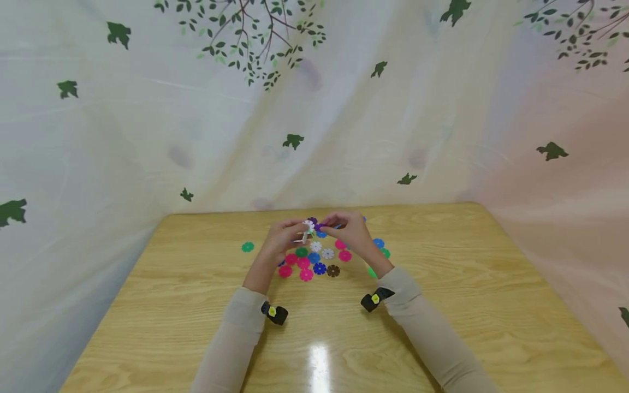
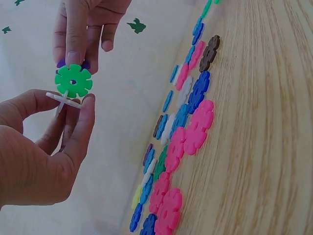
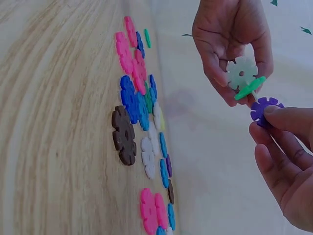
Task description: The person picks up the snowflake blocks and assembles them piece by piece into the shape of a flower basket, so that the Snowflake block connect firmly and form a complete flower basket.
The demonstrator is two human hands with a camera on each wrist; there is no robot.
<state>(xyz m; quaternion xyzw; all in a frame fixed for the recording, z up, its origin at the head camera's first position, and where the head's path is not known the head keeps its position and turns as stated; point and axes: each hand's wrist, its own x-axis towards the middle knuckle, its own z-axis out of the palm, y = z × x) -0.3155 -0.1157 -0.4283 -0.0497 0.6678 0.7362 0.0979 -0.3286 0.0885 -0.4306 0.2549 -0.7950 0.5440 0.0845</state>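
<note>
My left hand point(image 1: 281, 239) grips a small assembly of notched plastic discs. White discs point(image 2: 63, 100) cross each other at its base, with a bright green disc point(image 2: 73, 81) slotted upright onto them. Between thumb and fingers, my right hand point(image 1: 350, 232) pinches a purple disc point(image 3: 266, 108). That disc is right at the assembly, its edge close by the green disc in the right wrist view. From the left wrist it is mostly hidden behind the green disc. Both hands are raised over the far part of the table.
Loose discs lie scattered on the wooden table point(image 1: 442, 327) below the hands: several pink discs point(image 1: 306, 274), blue, white and green ones, and a brown disc point(image 1: 333, 271). A lone green disc point(image 1: 248, 247) lies off to the left. A patterned curtain point(image 1: 344, 136) hangs behind the table.
</note>
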